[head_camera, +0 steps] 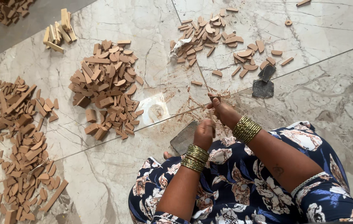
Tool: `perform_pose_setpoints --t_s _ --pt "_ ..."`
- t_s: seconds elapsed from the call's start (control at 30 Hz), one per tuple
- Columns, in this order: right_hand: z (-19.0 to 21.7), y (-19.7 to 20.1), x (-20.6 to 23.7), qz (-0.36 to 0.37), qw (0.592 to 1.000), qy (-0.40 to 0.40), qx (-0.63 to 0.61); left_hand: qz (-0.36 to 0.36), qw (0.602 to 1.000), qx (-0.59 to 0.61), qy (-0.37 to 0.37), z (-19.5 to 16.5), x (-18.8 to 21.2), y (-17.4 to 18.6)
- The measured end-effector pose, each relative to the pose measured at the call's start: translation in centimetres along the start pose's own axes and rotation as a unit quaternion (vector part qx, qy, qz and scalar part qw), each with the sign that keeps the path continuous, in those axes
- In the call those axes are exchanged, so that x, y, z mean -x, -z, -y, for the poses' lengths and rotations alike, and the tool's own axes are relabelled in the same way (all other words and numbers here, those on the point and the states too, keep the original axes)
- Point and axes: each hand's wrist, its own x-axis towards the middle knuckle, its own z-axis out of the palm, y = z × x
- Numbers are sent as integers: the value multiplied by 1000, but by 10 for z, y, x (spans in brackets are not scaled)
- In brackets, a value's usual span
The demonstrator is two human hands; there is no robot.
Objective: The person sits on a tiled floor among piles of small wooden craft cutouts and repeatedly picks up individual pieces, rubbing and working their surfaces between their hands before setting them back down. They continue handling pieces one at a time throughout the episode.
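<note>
Wooden offcuts (pixel 23 141) are lying at nine o'clock on the marble floor (pixel 330 95). The left hand (pixel 204 133) is closing over a grey sanding block (pixel 184 138). The right hand (pixel 223 110) is pinching a thin wooden strip (pixel 213 108) at twelve o'clock, above the block.

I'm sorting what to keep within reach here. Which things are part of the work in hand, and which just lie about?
In hand:
left hand
right hand
thin stick between them
dark sanding sheet under the left hand
brown dust on the floor

Lying about:
big pile of wooden blocks
rounded pieces
pale sticks
two dark sheets
</note>
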Motion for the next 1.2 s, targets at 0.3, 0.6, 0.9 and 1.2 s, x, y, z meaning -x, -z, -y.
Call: perform_pose_setpoints --t_s 0.3,0.6,0.9,1.2 --pt "-10 -35 12 -10 949 194 247 11 997 -49 59 6 0 8" --pt "22 -14 8 -48 983 -171 -38 -46 990 -128 -30 -4 -5 9" --pt "52 -32 32 87 969 24 228 -87 983 -160 -6 -20 -13 26" --pt "74 -40 54 8 848 148 509 -87 955 251 134 -51 -8 41"
